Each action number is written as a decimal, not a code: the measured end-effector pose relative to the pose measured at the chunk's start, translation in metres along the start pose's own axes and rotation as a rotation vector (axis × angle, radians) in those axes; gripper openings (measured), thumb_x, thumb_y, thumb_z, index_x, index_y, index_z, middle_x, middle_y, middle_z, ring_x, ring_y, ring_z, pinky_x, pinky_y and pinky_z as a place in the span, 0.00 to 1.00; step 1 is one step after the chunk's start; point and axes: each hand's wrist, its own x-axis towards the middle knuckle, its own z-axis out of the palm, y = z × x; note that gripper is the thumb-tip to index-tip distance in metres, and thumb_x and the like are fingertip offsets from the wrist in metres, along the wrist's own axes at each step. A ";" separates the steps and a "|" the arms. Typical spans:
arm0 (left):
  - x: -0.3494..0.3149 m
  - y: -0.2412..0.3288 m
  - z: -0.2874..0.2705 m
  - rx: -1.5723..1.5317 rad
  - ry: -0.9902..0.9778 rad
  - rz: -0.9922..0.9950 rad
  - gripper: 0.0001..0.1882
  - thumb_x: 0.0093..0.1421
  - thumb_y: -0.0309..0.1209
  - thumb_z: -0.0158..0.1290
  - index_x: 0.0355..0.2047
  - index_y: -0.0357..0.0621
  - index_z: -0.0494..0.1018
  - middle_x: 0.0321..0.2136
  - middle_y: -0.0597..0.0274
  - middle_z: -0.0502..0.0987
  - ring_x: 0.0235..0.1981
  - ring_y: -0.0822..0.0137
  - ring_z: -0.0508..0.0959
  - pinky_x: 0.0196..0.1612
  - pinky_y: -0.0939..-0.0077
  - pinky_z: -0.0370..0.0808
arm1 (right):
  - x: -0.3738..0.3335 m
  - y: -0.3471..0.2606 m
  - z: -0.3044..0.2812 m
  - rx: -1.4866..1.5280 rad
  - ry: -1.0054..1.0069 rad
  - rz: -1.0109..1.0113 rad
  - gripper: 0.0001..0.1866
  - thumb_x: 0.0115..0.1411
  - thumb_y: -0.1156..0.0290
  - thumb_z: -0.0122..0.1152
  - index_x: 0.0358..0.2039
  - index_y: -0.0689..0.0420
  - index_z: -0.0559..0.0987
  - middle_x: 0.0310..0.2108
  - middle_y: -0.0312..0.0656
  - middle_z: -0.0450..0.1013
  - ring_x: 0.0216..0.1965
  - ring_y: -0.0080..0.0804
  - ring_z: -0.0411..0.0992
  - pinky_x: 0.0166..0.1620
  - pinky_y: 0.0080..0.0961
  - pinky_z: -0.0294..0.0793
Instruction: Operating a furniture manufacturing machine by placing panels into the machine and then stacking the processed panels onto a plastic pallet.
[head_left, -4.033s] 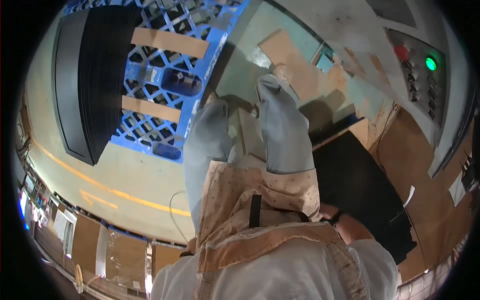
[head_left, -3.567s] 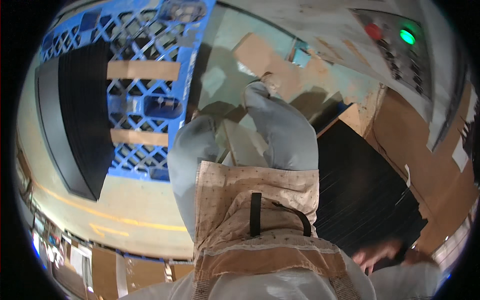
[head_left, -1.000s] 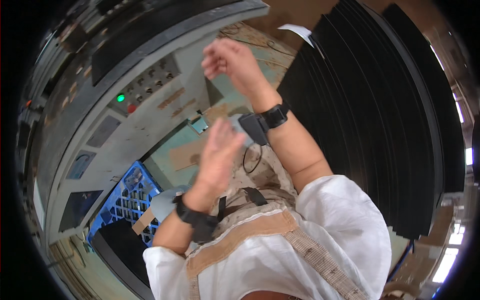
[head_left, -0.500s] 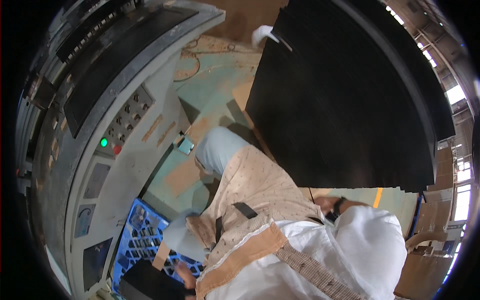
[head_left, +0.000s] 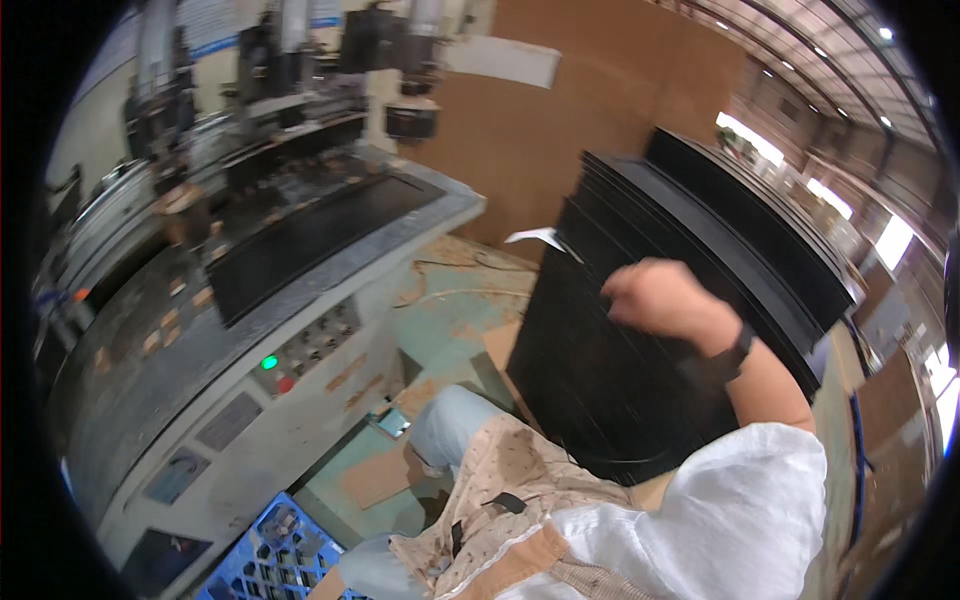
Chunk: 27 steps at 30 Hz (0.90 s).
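Note:
My right hand (head_left: pixel 662 298) is raised in front of the tall stack of black panels (head_left: pixel 610 340), with a dark band on its wrist. Its fingers look curled but are smeared by motion, so whether they hold anything cannot be made out. Whether the hand touches the stack is unclear too. A white slip (head_left: pixel 536 238) sticks out from the stack's far left edge. My left hand is out of view. On the left, a black panel (head_left: pixel 320 245) lies on the grey machine's table (head_left: pixel 105 400).
The machine's front has a control panel with a lit green button (head_left: pixel 269 362) and a red button (head_left: pixel 285 384). A blue plastic pallet (head_left: pixel 275 540) is on the floor at the lower left. A large brown board (head_left: pixel 600 100) stands behind. Flat cardboard (head_left: pixel 385 475) lies by my leg.
My right hand has risen from my side to in front of the black stack. My view has tilted up, showing more of the machine. My left hand and a dark piece beside it have left view.

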 end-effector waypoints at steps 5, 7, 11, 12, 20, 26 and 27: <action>-0.037 0.153 -0.114 0.285 0.382 0.396 0.13 0.59 0.40 0.51 0.34 0.43 0.77 0.25 0.45 0.77 0.31 0.42 0.77 0.35 0.52 0.74 | -0.045 0.115 -0.011 -0.378 0.397 0.506 0.26 0.44 0.60 0.72 0.40 0.61 0.73 0.36 0.48 0.74 0.40 0.48 0.72 0.43 0.39 0.72; -0.050 0.224 -0.151 -0.243 0.744 0.621 0.14 0.58 0.37 0.55 0.38 0.40 0.75 0.31 0.46 0.78 0.35 0.46 0.79 0.37 0.59 0.75 | -0.047 0.129 0.021 -0.390 0.381 0.686 0.24 0.43 0.62 0.73 0.35 0.62 0.75 0.35 0.48 0.71 0.40 0.47 0.71 0.43 0.38 0.73; 0.014 0.310 -0.187 -0.205 0.798 0.892 0.16 0.57 0.36 0.56 0.42 0.41 0.74 0.38 0.53 0.76 0.40 0.53 0.77 0.43 0.62 0.74 | -0.026 0.105 0.022 -0.408 0.490 0.590 0.16 0.44 0.69 0.70 0.30 0.63 0.76 0.36 0.48 0.69 0.42 0.46 0.69 0.44 0.36 0.72; 0.035 0.331 -0.199 -0.176 0.874 0.952 0.17 0.55 0.35 0.57 0.43 0.40 0.73 0.40 0.52 0.75 0.44 0.51 0.74 0.46 0.61 0.72 | -0.021 0.103 0.028 -0.391 0.545 0.521 0.12 0.44 0.77 0.67 0.29 0.64 0.75 0.36 0.49 0.68 0.42 0.46 0.69 0.44 0.37 0.71; 0.184 0.486 -0.337 0.315 1.048 0.659 0.31 0.56 0.48 0.55 0.54 0.40 0.67 0.58 0.51 0.64 0.62 0.48 0.58 0.63 0.49 0.54 | 0.060 0.012 -0.012 -0.088 0.723 0.019 0.22 0.37 0.86 0.61 0.36 0.59 0.75 0.33 0.45 0.67 0.39 0.46 0.68 0.41 0.37 0.70; 0.213 0.479 -0.332 0.516 1.165 0.562 0.48 0.50 0.68 0.49 0.51 0.31 0.68 0.50 0.51 0.68 0.52 0.53 0.65 0.57 0.55 0.60 | 0.223 0.007 -0.015 0.100 0.776 -0.448 0.19 0.39 0.83 0.59 0.35 0.55 0.76 0.30 0.43 0.67 0.36 0.43 0.68 0.39 0.37 0.70; 0.204 0.476 -0.323 0.567 1.241 0.609 0.48 0.48 0.68 0.49 0.48 0.31 0.70 0.46 0.52 0.70 0.49 0.55 0.67 0.54 0.58 0.63 | 0.247 0.003 -0.010 0.129 0.777 -0.513 0.19 0.39 0.83 0.59 0.35 0.54 0.76 0.30 0.42 0.67 0.36 0.42 0.68 0.38 0.36 0.70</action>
